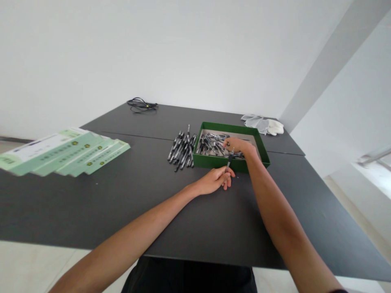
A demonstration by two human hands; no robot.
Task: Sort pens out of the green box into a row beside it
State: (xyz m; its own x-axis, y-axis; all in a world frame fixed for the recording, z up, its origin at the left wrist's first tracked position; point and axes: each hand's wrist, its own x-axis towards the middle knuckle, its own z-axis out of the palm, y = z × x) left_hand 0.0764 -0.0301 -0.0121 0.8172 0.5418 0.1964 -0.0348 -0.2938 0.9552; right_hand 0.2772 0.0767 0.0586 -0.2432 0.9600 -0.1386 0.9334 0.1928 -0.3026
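My left hand rests near the table's middle, its fingers closed around a black pen that points up toward the box. My right hand reaches over the near wall of a green box, just above the black-and-silver pens lying inside it. Its fingertips are partly hidden among them. A loose heap of similar pens lies on the table beside the box's left wall.
The dark table has a seam across it. A fanned stack of pale green-and-white cartons lies at its left edge. A black cable is coiled at the far edge, and white gloves lie behind the box.
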